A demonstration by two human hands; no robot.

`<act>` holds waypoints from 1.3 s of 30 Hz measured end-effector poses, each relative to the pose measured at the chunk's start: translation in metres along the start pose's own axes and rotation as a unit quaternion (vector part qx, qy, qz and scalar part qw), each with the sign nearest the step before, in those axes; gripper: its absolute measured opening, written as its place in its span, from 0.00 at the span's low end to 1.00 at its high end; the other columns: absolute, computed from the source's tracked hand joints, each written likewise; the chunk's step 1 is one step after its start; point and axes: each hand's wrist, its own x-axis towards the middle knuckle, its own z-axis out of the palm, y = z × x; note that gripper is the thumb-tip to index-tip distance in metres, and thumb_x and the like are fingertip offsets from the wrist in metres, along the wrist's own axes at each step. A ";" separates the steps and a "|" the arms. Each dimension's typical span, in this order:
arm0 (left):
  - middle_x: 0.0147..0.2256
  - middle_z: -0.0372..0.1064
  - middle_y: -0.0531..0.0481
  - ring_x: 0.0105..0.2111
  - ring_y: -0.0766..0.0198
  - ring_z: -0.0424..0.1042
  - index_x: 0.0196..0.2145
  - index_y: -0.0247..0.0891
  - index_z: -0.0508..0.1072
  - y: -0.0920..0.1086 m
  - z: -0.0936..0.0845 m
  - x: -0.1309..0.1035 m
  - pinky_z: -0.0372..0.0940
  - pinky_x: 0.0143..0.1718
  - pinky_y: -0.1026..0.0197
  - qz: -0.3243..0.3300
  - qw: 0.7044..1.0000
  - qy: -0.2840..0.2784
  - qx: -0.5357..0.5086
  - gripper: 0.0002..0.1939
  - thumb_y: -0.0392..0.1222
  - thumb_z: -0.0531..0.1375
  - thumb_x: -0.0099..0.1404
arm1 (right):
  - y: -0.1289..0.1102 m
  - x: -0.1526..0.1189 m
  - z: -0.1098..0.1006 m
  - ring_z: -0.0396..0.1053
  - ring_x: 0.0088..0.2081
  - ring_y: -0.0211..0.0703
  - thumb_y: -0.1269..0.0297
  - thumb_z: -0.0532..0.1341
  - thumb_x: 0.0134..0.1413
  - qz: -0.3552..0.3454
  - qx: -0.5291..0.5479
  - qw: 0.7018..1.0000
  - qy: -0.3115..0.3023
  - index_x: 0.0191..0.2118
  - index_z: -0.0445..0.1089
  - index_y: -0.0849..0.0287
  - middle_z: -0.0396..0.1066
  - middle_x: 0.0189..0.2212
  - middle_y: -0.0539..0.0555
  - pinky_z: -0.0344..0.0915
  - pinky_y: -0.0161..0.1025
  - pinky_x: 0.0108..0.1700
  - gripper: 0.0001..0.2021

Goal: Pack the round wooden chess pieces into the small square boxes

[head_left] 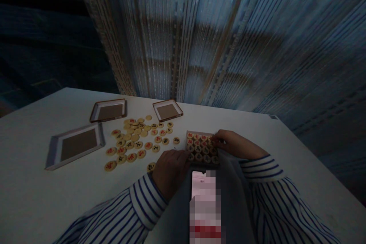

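A small box (pixel 188 134) near the table's front edge holds several round wooden pieces in rows, red-marked ones at the back and dark-marked ones in front. My right hand (pixel 228 142) is at the box's back right corner, its fingers bent together over a piece there; whether they grip it is hidden. My left hand (pixel 171 167) lies against the box's left side with curled fingers, and its fingertips are too dark to make out. Left of the box, many loose pieces (pixel 138 145) with red or dark characters are scattered, some face down and some overlapping.
Three shallow trays stand on the white table (pixel 286 160): a large one (pixel 98 135) at the left, one (pixel 126 108) behind it, and one (pixel 178 110) at the back middle. A lit phone (pixel 203 194) lies below the box. A string curtain (pixel 183 38) hangs behind.
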 end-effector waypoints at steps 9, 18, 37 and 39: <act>0.34 0.73 0.45 0.33 0.55 0.71 0.39 0.36 0.69 0.000 0.003 -0.002 0.66 0.34 0.51 -0.004 1.000 0.013 0.008 0.09 0.37 0.55 0.59 | 0.000 -0.003 -0.004 0.68 0.34 0.42 0.67 0.55 0.51 -0.002 0.012 0.999 0.042 0.36 0.72 0.60 0.72 0.33 0.56 0.62 0.36 0.37 0.10; 0.34 0.73 0.43 0.34 0.54 0.71 0.39 0.35 0.70 -0.004 0.006 -0.001 0.66 0.33 0.51 -0.002 0.998 0.056 0.024 0.10 0.39 0.54 0.61 | -0.013 -0.005 -0.012 0.68 0.33 0.41 0.66 0.52 0.55 0.008 -0.001 0.995 0.098 0.32 0.71 0.60 0.73 0.31 0.55 0.60 0.35 0.34 0.11; 0.33 0.74 0.44 0.34 0.58 0.72 0.35 0.34 0.71 -0.008 -0.001 0.002 0.66 0.35 0.55 -0.016 0.992 0.128 -0.008 0.09 0.37 0.51 0.63 | -0.052 -0.027 -0.017 0.65 0.32 0.40 0.67 0.51 0.56 -0.047 -0.018 0.979 0.199 0.33 0.69 0.60 0.70 0.29 0.54 0.59 0.36 0.36 0.10; 0.32 0.74 0.45 0.33 0.58 0.72 0.33 0.34 0.71 -0.008 -0.002 0.003 0.66 0.35 0.56 -0.009 0.990 0.143 -0.016 0.09 0.36 0.52 0.62 | -0.052 -0.032 -0.012 0.65 0.33 0.41 0.66 0.51 0.57 -0.041 -0.006 0.975 0.218 0.34 0.69 0.60 0.70 0.30 0.55 0.60 0.37 0.37 0.10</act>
